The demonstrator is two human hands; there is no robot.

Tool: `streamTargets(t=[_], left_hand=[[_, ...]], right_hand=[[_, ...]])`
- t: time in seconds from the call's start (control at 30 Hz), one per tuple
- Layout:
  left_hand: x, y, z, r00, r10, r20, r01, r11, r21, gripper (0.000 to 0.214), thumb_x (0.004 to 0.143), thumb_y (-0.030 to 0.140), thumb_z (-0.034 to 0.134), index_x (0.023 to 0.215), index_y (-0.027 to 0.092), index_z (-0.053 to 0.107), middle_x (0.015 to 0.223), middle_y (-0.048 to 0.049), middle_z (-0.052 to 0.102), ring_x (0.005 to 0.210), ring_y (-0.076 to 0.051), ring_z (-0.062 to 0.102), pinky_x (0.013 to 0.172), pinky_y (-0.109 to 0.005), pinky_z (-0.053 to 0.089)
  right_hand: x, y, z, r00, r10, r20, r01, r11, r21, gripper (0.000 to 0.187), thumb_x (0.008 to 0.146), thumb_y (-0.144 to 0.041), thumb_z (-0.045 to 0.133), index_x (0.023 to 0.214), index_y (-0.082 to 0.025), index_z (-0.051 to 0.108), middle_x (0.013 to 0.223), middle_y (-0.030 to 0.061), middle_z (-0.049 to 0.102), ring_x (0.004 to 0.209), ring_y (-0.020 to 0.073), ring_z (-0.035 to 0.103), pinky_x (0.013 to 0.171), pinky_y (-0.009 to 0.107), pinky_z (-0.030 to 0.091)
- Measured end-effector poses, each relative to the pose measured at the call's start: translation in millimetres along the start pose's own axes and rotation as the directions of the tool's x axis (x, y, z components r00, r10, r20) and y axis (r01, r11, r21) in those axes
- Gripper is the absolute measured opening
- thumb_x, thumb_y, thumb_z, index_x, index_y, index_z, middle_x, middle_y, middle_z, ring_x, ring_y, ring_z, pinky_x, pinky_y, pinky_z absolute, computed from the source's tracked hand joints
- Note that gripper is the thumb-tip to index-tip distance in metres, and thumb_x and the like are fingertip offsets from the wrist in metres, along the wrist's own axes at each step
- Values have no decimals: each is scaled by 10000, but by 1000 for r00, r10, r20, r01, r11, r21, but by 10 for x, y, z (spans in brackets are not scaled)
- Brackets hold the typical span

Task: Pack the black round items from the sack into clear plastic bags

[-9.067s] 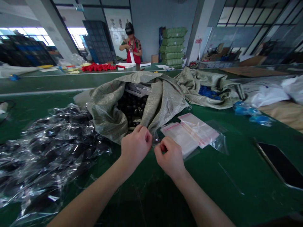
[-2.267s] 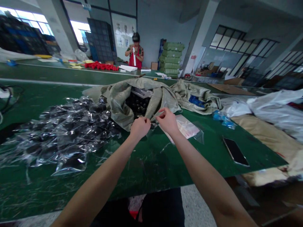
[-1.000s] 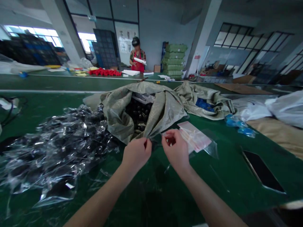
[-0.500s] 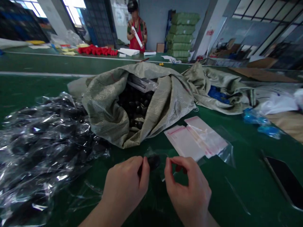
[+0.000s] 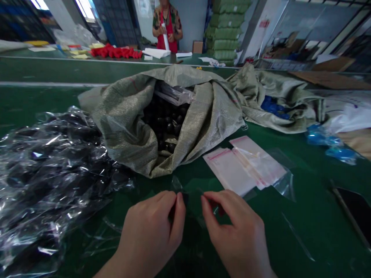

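My left hand [image 5: 153, 226] pinches one side of a clear plastic bag [image 5: 193, 190] between thumb and forefinger. The opposite side is pinched by my right hand [image 5: 236, 227], so the film spans the gap between them. A dark patch shows by my left fingertips, mostly hidden by them; I cannot tell what it is. Beyond my hands lies an open woven sack [image 5: 124, 119] with many glossy black rounded pieces [image 5: 169, 125] inside. To the left spreads a heap of black items in clear bags [image 5: 58, 166]. Flat clear bags with pink-edged strips [image 5: 232, 172] lie beyond my right hand.
On the right, a phone [image 5: 355, 210] lies on the green table [image 5: 304, 185]. Behind it are blue wrapped pieces [image 5: 340, 154] and a second sack [image 5: 301, 121] holding blue pieces. Across the table stands a person in a red apron [image 5: 171, 36], near red items [image 5: 116, 51].
The black item between my hands has dropped mostly out of sight behind my left fingers. Both hands keep their pinch. The view has tilted down slightly, and the person's white roll is more upright.
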State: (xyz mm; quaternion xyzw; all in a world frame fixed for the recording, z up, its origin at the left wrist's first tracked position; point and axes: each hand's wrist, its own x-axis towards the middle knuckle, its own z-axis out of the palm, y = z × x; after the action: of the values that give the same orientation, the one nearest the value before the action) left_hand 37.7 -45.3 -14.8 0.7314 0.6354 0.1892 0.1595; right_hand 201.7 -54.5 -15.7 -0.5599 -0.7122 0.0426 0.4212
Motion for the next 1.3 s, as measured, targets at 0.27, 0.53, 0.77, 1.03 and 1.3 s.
streamTargets(t=[0.27,0.53,0.77,1.03,1.3], left_hand=[[-29,8,5,999,13,29,-13,1000,6,424,907,408,344,551,236,496,521,-34,550,437,-138,483,474,-296,323],[-118,34,-66,952,252,-175,-255,967,2,366,920,264,425,566,207,501,499,11,517,395,-94,469,415,-244,310],[-8,73,-117,972,185,-144,-178,982,60,390,919,283,426,547,192,498,485,8,508,389,-98,437,438,-255,269],[593,78,-104,999,-23,-37,28,991,134,361,871,438,473,692,181,652,666,-79,636,587,-204,576,549,-301,350],[770,81,-165,930,367,1,-363,921,-143,265,788,397,656,925,173,696,935,-61,703,719,-155,593,685,-280,451]], right_hand=[[51,-138,-43,995,-29,-96,29,1000,3,107,836,-143,607,789,-239,599,673,20,602,633,164,602,555,300,515],[-63,-155,-98,989,-48,-138,44,999,-31,110,800,-113,653,816,-218,625,690,19,612,623,144,598,538,264,491],[26,-141,-88,994,-43,-102,44,999,11,84,830,-120,635,797,-195,615,694,15,594,644,133,563,574,262,449],[736,195,54,965,-57,257,67,997,-28,117,838,-171,643,735,-170,587,760,27,613,731,155,563,693,295,419],[997,184,-104,940,-121,320,141,989,-41,103,818,-174,657,718,-164,631,772,37,630,721,158,551,723,310,407]])
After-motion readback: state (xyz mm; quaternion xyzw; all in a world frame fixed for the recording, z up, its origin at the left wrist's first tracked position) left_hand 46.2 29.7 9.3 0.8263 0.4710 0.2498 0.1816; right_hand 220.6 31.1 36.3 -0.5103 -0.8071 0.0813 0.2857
